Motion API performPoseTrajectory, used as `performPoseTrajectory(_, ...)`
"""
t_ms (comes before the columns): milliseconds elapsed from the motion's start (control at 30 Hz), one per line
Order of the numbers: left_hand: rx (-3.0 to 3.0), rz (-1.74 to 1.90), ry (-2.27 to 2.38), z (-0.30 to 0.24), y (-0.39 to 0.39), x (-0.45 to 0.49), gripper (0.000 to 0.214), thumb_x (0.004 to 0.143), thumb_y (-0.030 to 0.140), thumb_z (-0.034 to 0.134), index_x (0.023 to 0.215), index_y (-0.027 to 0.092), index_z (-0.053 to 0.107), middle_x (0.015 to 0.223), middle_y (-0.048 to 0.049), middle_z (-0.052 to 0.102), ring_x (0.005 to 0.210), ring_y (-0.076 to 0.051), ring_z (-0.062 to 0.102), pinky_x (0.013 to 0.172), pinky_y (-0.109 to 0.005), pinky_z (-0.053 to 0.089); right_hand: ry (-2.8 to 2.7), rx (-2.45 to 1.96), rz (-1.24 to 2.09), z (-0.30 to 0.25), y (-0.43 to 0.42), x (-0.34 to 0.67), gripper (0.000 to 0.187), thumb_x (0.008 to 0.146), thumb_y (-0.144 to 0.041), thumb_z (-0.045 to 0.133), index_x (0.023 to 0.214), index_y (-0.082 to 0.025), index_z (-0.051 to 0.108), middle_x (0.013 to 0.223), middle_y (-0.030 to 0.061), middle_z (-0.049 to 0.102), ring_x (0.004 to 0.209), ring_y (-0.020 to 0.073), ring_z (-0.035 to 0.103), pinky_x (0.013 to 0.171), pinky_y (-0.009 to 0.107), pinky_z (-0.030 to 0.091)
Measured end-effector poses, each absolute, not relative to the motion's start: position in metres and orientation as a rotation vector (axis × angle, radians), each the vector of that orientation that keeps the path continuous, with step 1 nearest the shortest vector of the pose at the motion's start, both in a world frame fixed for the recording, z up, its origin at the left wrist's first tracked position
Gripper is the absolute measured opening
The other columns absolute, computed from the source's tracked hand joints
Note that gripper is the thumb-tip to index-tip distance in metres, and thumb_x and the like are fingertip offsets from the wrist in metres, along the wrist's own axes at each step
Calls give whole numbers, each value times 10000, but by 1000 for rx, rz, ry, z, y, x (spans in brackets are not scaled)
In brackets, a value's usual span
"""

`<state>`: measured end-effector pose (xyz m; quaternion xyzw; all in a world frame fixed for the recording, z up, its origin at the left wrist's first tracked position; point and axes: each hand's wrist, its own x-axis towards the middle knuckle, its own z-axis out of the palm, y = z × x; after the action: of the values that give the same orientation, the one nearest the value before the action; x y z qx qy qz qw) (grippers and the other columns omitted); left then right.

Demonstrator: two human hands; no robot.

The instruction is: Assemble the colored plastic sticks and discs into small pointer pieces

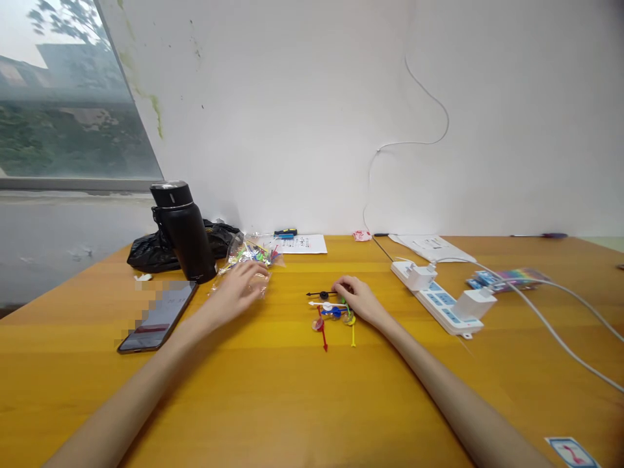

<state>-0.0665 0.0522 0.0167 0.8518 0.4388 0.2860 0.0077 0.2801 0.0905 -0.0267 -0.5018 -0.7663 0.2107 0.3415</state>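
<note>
My left hand [240, 290] has its fingers apart at the edge of a clear plastic bag [266, 286] holding small coloured plastic pieces [256, 252]. On the table, my right hand [359, 300] has its fingers curled at the right side of a small group of plastic spinner arrows. These include a black arrow [322, 295], a white arrow [318, 304], a blue arrow [335, 313], a red arrow [324, 339] and a yellow arrow [353, 336]. A green arrow [347, 312] lies partly under the right hand. What the right fingertips pinch is hidden.
A black bottle [188, 234] stands at the left before a black bag [146, 252], with a phone [158, 318] nearby. To the right lies a white power strip [441, 305] with chargers and cables. Papers [305, 244] and a screwdriver [285, 232] sit along the wall.
</note>
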Motion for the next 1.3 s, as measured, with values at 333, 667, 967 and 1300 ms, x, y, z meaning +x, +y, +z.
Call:
performPoseTrajectory(333, 2603, 852, 1016, -6, 56, -53, 274, 999, 271, 439, 1154, 291, 665, 1213, -65, 644, 1211, -249, 501, 1084, -439, 378, -2048, -1288, 510, -20, 82, 274, 227, 917, -359, 540, 850, -178, 660, 861, 47, 653, 834, 199, 557, 758, 304, 406)
performPoseTrajectory(667, 2610, 968, 1061, 8, 41, -33, 239, 1009, 292, 455, 1151, 259, 644, 1196, -74, 642, 1165, -238, 532, 1059, -448, 396, -1867, -1284, 748, -17, 78, 265, 256, 886, -401, 542, 834, -173, 645, 825, 24, 639, 781, 179, 562, 717, 283, 413)
performPoseTrajectory(967, 2576, 748, 807, 18, 11, -5, 243, 1008, 251, 456, 1191, 270, 615, 1155, -57, 669, 1065, -209, 582, 936, -365, 475, -1804, -1200, 929, -24, 52, 224, 256, 895, -411, 545, 835, -172, 613, 771, 18, 649, 712, 165, 577, 655, 259, 420)
performPoseTrajectory(1300, 2332, 938, 903, 12, 8, 1, 178, 997, 296, 476, 1067, 247, 632, 1043, -70, 657, 991, -224, 591, 900, -398, 476, -1652, -1237, 578, -13, 56, 228, 277, 892, -459, 528, 838, -203, 620, 889, 66, 659, 859, 223, 557, 778, 322, 419)
